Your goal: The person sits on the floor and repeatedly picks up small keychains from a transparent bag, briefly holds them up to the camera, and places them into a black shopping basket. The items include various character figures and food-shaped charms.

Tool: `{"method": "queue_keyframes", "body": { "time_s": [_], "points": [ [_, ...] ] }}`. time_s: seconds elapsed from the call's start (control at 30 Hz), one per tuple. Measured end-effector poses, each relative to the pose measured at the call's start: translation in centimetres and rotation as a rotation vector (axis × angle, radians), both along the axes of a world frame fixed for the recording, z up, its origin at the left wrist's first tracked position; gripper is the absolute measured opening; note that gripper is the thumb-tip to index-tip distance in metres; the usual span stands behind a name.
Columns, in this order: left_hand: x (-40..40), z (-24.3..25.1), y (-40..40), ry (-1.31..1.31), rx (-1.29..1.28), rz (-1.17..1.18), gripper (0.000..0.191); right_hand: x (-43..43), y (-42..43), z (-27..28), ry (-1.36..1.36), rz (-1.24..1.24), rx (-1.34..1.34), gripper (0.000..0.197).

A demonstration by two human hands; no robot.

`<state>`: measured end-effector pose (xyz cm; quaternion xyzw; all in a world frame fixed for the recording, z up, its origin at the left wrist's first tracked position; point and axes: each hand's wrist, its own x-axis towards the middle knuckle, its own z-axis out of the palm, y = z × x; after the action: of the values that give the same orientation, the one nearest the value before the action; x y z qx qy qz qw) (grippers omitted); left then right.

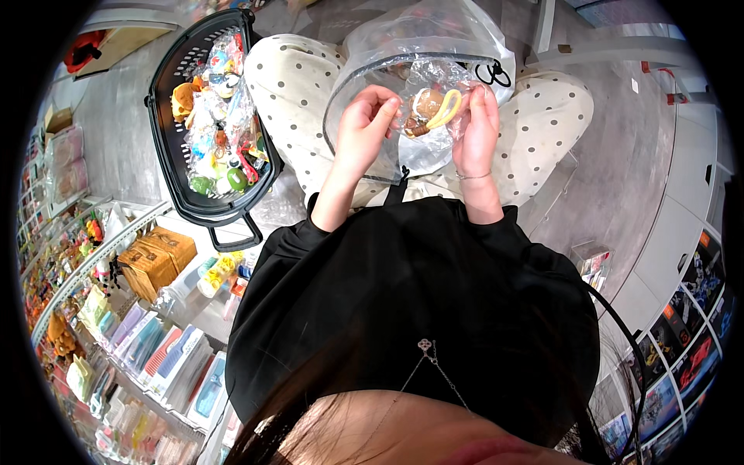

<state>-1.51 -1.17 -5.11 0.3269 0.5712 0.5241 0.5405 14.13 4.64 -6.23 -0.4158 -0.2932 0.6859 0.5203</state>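
Between my hands is a clear plastic packet with a small brown figure charm (427, 103) inside, which has a yellow strap loop (444, 109). My left hand (367, 123) pinches the packet's left edge between thumb and fingers. On the other side, my right hand (478, 125) grips the crinkled plastic near its upper right. Below and behind the packet, a large translucent plastic bag (427, 35) with a dark-edged opening rests on my lap. More wrapped items show faintly inside it, too blurred to tell.
At my left stands a black plastic basket (168, 139) heaped with wrapped charms and small toys. Shelves of packaged combs (180, 354) and a wooden box (157, 258) lie at the lower left. White drawers (686, 168) line the right, with a small clear box (592, 258) on the floor.
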Motion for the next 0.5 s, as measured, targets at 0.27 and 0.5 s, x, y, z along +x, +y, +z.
{"method": "queue_keyframes", "body": {
  "time_s": [0.27,0.5],
  "points": [
    [-0.7,-0.3,0.2,0.231,0.075,0.032,0.022,0.6,-0.4,1.7,-0.252,-0.038,0.388,0.026],
    [-0.6,-0.3,-0.1,-0.500,-0.302,-0.196,0.060,1.6,0.0,5.0,-0.756,0.569,1.241,0.018]
  ]
}}
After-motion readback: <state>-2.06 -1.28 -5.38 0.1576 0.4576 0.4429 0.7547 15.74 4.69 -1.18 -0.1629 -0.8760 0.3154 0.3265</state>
